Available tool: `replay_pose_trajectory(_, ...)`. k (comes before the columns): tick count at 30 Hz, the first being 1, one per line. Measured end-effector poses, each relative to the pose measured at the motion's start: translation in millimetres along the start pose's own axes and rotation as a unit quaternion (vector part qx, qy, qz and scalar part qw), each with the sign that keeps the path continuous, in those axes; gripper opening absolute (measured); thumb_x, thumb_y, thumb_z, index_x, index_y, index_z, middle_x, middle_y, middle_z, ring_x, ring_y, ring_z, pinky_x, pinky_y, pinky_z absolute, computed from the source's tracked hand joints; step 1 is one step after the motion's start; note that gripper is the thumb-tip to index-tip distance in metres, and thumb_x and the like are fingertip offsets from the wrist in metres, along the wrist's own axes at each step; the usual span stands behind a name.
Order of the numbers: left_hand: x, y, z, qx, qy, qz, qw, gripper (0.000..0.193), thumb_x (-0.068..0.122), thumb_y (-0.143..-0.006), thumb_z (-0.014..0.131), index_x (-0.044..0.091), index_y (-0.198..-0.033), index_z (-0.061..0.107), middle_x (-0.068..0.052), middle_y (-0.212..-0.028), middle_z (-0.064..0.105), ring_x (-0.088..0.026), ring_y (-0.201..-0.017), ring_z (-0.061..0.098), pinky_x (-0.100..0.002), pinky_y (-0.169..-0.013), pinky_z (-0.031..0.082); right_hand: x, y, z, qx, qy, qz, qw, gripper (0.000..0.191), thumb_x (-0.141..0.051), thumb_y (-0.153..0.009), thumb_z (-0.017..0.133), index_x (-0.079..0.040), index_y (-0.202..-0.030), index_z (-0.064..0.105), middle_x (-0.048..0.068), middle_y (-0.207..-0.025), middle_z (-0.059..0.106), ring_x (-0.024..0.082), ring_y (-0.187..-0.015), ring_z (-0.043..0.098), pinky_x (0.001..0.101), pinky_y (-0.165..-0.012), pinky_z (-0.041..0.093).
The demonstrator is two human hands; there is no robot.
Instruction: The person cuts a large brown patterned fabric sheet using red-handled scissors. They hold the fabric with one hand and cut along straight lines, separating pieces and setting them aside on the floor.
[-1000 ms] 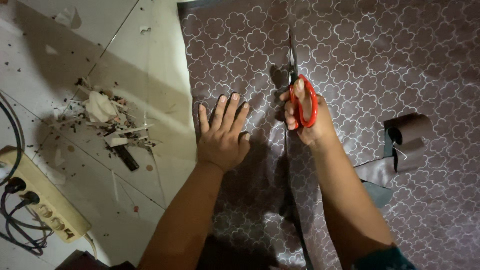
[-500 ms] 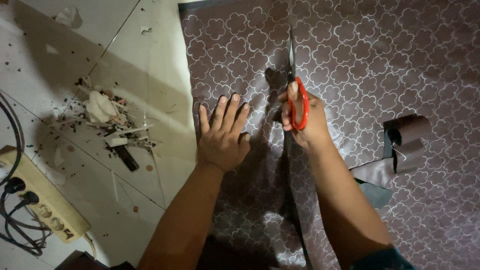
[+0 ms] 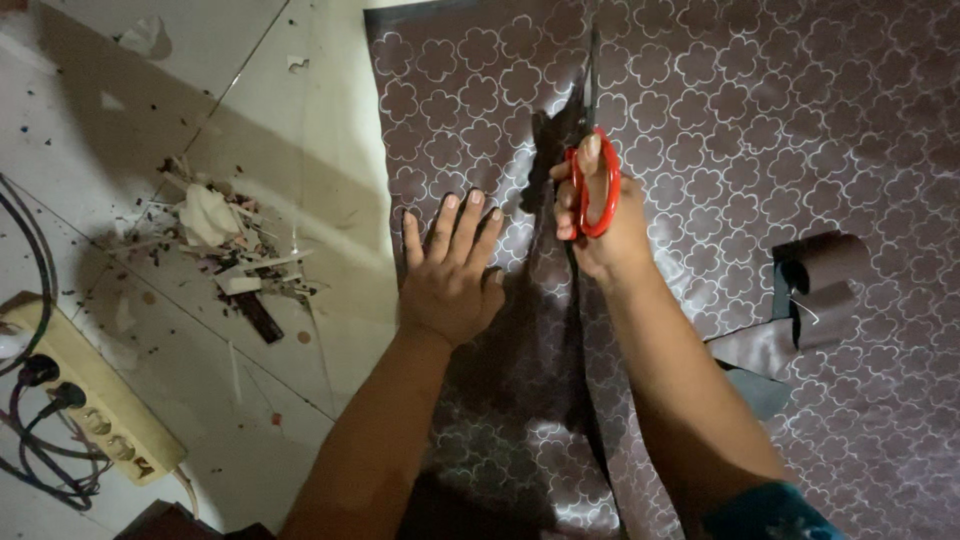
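Your shiny grey-brown fabric with a pale quatrefoil lattice pattern point(image 3: 700, 150) lies spread flat on the white tiled floor point(image 3: 300, 130), filling the middle and right of the view. It has a satin sheen, brighter patches showing near its lower edge. A straight cut line runs up through it, and the cloth on both sides of that line lies nearly flat.

Your right hand point(image 3: 600, 225) grips the red-handled scissors point(image 3: 592, 160) on the cut line, thumb and fingers through the loops; the dark blades point away from you along the fabric. Whether the blades are parted cannot be told in this light.

Your left hand point(image 3: 455, 270) lies just left of the scissors, palm down, fingers spread and straight, pressing the fabric flat and grasping nothing.

Right of the scissors, a curled strip of the same brown fabric point(image 3: 815, 290) rests on the cloth. Well left of the scissors, on the bare tiles, sits a small heap of scraps and sweepings point(image 3: 225, 245). Further left and nearer you lies a cream power strip with dark plugs and cables point(image 3: 90, 405).
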State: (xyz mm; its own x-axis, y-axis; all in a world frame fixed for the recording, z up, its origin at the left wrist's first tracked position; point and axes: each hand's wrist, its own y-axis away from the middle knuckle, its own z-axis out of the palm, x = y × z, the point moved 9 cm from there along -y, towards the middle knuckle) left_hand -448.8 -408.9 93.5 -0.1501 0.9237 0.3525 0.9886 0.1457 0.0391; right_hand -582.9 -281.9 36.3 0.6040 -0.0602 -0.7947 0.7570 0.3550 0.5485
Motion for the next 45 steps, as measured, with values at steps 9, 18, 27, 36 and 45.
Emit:
replay_pose_trajectory(9, -1, 1, 5, -0.007, -0.009, 0.009, 1.0, 0.069, 0.036, -0.085, 0.066, 0.015, -0.149, 0.053, -0.012, -0.163, 0.038, -0.033, -0.15, 0.035, -0.07, -0.121, 0.016, -9, -16, -11, -0.037, -0.023, 0.049, 0.998, 0.048, -0.056, -0.098, 0.056, -0.009, -0.107, 0.057, 0.002, -0.068, 0.051, 0.011, -0.049, 0.045, 0.0265, -0.043, 0.037)
replay_pose_trajectory(18, -2, 2, 4, -0.005, -0.006, 0.004, 1.0, 0.068, 0.038, -0.086, 0.066, 0.016, -0.149, 0.053, -0.01, -0.163, 0.038, -0.033, -0.15, 0.036, -0.07, -0.121, 0.018, -10, -16, -18, -0.027, 0.024, 0.026, 0.999, 0.059, -0.057, -0.098, 0.062, 0.002, -0.094, 0.061, 0.001, -0.059, 0.045, 0.012, -0.045, 0.044, 0.0263, -0.039, 0.035)
replay_pose_trajectory(27, -1, 3, 4, 0.014, -0.011, 0.024, 1.0, 0.071, 0.039, -0.087, 0.066, 0.015, -0.151, 0.049, -0.011, -0.164, 0.036, -0.034, -0.151, 0.033, -0.071, -0.121, 0.017, -16, -34, -20, 0.009, 0.046, 0.057, 0.997, 0.06, -0.057, -0.095, 0.067, 0.003, -0.096, 0.063, 0.002, -0.058, 0.049, 0.012, -0.045, 0.048, 0.0264, -0.041, 0.037)
replay_pose_trajectory(36, -3, 5, 9, 0.011, -0.025, 0.027, 0.999, 0.073, 0.039, -0.088, 0.066, 0.016, -0.154, 0.044, -0.01, -0.164, 0.033, -0.033, -0.151, 0.031, -0.07, -0.122, 0.017, -23, -46, -13, -0.01, 0.065, 0.009, 0.998, 0.06, -0.056, -0.093, 0.069, 0.003, -0.1, 0.065, 0.004, -0.058, 0.056, 0.014, -0.045, 0.053, 0.0279, -0.041, 0.043)
replay_pose_trajectory(45, -1, 1, 5, 0.01, -0.025, 0.032, 0.999, 0.074, 0.04, -0.087, 0.066, 0.016, -0.153, 0.044, -0.011, -0.164, 0.033, -0.033, -0.151, 0.031, -0.072, -0.12, 0.02, -30, -58, -12, 0.021, 0.11, -0.01, 0.994, 0.067, -0.062, -0.089, 0.07, 0.004, -0.097, 0.064, 0.003, -0.056, 0.053, 0.014, -0.043, 0.051, 0.028, -0.039, 0.042)
